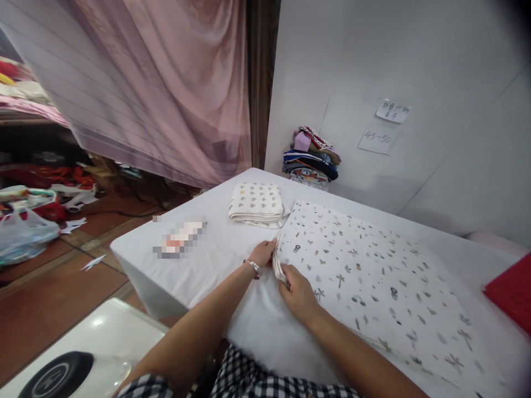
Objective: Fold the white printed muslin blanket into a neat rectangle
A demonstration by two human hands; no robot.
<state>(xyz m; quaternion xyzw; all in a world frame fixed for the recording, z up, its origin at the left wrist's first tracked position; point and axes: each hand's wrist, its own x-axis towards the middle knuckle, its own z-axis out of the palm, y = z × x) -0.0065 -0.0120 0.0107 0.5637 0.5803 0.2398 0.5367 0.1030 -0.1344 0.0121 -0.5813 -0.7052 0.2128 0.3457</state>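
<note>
A large white cloth (357, 271) printed with small grey and olive plant shapes lies in layers on the right part of the table. My left hand (264, 253), with a silver bracelet at its wrist, closes on the cloth's left edge. Nearer to me, my right hand (299, 293) pinches the front left corner of the same cloth, where several layered edges show. Just beyond my left hand, a folded cream cloth (256, 203) with a small grey and yellow print lies flat.
The table (207, 265) has a white cover. On its left lies a pixelated item (180, 240). A pile of folded clothes (312, 157) stands by the wall, a red object (510, 290) at right, a pink curtain (194, 83) behind. A white surface (112, 331) is at front left.
</note>
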